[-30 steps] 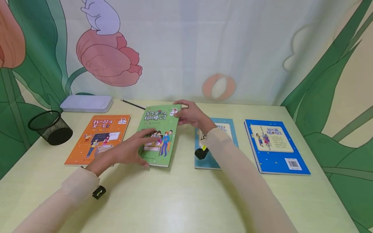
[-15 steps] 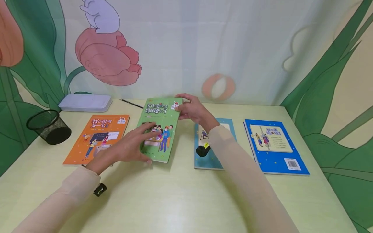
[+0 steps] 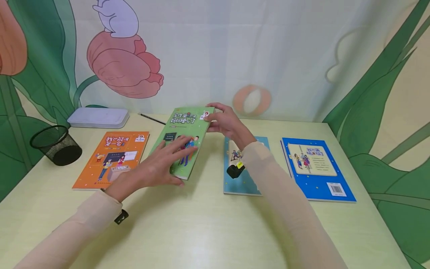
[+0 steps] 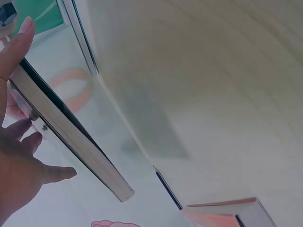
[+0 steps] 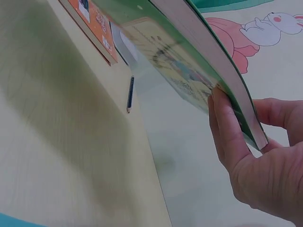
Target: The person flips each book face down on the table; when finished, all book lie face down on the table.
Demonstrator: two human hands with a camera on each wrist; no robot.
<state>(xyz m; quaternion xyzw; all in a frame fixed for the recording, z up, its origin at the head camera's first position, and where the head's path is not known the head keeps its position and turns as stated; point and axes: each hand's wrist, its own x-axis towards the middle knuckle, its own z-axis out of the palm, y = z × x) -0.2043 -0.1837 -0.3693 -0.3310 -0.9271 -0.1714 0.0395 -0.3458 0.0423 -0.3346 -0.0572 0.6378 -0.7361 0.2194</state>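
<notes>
A green paperback book [image 3: 189, 125] is held tilted above the table, its cover facing up and its far end raised. My right hand [image 3: 225, 121] pinches its far right corner; in the right wrist view, the thumb is on the cover and the fingers [image 5: 227, 123] lie against the back. My left hand [image 3: 159, 162] spreads over the lower part of the cover, fingers fairly straight and thumb by the near edge. In the left wrist view the book's page edge [image 4: 71, 130] passes between that thumb [image 4: 21, 45] and the fingers.
On the table, an orange book [image 3: 111, 160] lies left, a teal book [image 3: 236, 185] partly under my right forearm, and a blue book [image 3: 310, 185] right. A mesh pen cup [image 3: 57, 149] lies tipped near a white pencil case [image 3: 97, 117]. A pencil [image 3: 152, 119] lies at the back.
The green book has risen and tilted more, its near edge drawing away from me. My right hand has moved up with it, and my left hand has shifted slightly right over the cover.
</notes>
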